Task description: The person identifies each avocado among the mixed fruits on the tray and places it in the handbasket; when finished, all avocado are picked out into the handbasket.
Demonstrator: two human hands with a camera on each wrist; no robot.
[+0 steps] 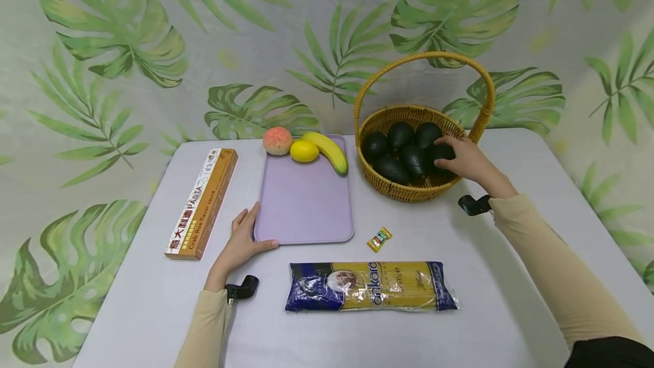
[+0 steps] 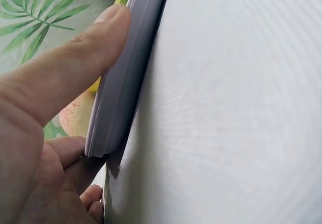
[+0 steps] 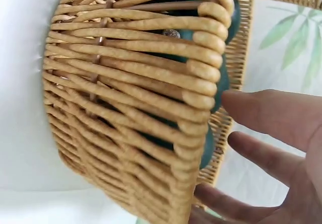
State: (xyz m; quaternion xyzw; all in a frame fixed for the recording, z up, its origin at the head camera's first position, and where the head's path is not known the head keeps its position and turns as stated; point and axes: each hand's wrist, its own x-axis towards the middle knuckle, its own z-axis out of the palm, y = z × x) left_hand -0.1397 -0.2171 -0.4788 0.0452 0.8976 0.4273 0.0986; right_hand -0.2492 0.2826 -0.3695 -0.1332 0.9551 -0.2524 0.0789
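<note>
My left hand (image 1: 245, 241) spans the near left corner of a lilac tray (image 1: 306, 209). Its thumb (image 2: 95, 43) lies over the tray's near rim, and the other fingers reach along the left side. In the wicker basket (image 1: 403, 193), several dark avocados (image 1: 401, 135) lie together. Over the basket's right side, my right hand (image 1: 467, 159) spreads its thumb and fingers about the rightmost avocado (image 1: 441, 155). In the right wrist view the thumb tip (image 3: 234, 100) is right at a dark green avocado behind the woven rim, which hides part of it.
A peach (image 1: 278, 141), a lemon (image 1: 304, 151) and a banana (image 1: 329, 152) lie at the tray's far end. To the left lies a pasta box (image 1: 201, 204). A small wrapped candy (image 1: 380, 239) and a bag of spaghetti (image 1: 373, 286) are in front. The basket's tall handle (image 1: 424, 55) arches overhead.
</note>
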